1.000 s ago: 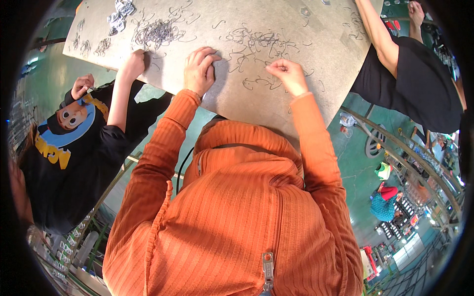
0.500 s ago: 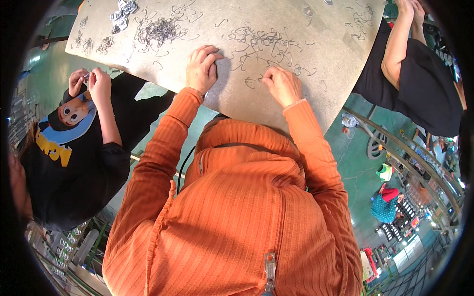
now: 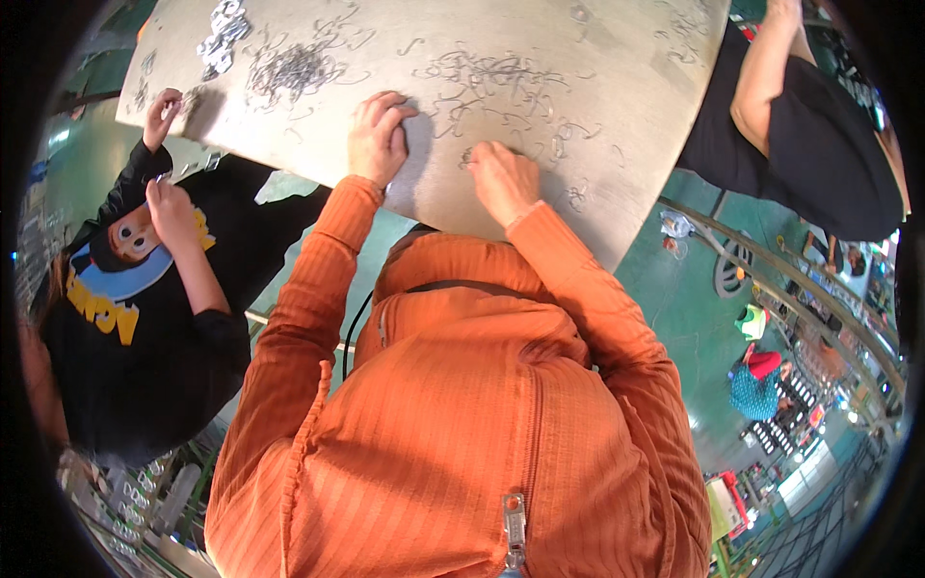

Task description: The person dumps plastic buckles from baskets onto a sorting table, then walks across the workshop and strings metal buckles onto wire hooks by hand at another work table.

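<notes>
Near the table's front edge, my left hand point(image 3: 378, 140) rests on the tabletop with its fingers curled in. Whatever lies under those fingers is hidden. My right hand point(image 3: 505, 181) is closed, its fingertips pinched together at a small dark wire hook point(image 3: 467, 156) low on the table. Just beyond it spreads a loose scatter of bent wire hooks point(image 3: 496, 82). A denser tangled heap of wire hooks point(image 3: 289, 69) lies beyond and to the left of my left hand.
A pile of shiny metal pieces point(image 3: 224, 37) sits at the table's far left. A co-worker in a black shirt point(image 3: 154, 366) at left handles small parts. Another person in black point(image 3: 829, 154) stands at the right edge. The pale table point(image 3: 424, 197) ends just before my body.
My right hand has moved left, its fingertips reaching the wires that lay beside it. My left hand keeps its curled pose. The co-worker at left has drawn their hands apart.
</notes>
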A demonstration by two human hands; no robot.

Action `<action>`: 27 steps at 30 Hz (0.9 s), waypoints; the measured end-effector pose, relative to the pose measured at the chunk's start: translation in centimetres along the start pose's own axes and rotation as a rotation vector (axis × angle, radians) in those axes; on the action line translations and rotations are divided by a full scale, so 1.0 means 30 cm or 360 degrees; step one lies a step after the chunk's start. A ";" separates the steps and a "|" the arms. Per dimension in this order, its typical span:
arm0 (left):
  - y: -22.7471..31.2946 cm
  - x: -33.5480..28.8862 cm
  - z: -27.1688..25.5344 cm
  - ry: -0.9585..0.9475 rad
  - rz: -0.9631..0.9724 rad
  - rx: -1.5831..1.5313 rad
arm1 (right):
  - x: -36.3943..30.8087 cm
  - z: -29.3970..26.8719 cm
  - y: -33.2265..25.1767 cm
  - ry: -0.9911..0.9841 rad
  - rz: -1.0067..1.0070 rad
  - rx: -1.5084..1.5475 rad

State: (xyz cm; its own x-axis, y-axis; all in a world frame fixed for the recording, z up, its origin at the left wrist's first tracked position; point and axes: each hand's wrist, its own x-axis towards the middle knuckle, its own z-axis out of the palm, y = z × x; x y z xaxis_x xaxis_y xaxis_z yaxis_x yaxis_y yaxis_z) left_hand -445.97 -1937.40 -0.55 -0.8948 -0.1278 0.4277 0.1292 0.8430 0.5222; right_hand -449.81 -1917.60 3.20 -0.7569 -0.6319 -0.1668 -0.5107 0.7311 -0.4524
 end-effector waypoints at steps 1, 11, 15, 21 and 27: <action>-0.003 -0.002 -0.002 0.0003 -0.0003 0.0010 | -0.001 0.005 -0.004 0.0010 0.0022 -0.0012; 0.005 -0.002 0.005 -0.0036 0.0014 0.0056 | -0.005 0.043 -0.042 -0.0084 -0.0049 -0.0353; 0.014 0.009 0.011 -0.0057 0.0027 0.0080 | 0.003 0.016 0.014 -0.0163 0.0082 -0.0082; 0.133 0.050 0.073 -0.0022 0.0113 0.0011 | -0.056 -0.241 0.385 0.0311 0.0630 0.0347; 0.429 0.194 0.348 -0.0697 0.0765 -0.0264 | -0.113 -0.359 0.653 0.0425 0.0817 0.1292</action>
State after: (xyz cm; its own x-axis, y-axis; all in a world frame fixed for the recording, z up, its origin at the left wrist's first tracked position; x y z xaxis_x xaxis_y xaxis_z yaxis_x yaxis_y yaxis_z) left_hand -453.97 -1921.85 0.95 -0.8076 0.4950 0.3206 0.5893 0.6573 0.4697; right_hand -461.63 -1898.36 4.34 -0.9256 -0.1369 -0.3528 0.2626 0.4391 -0.8592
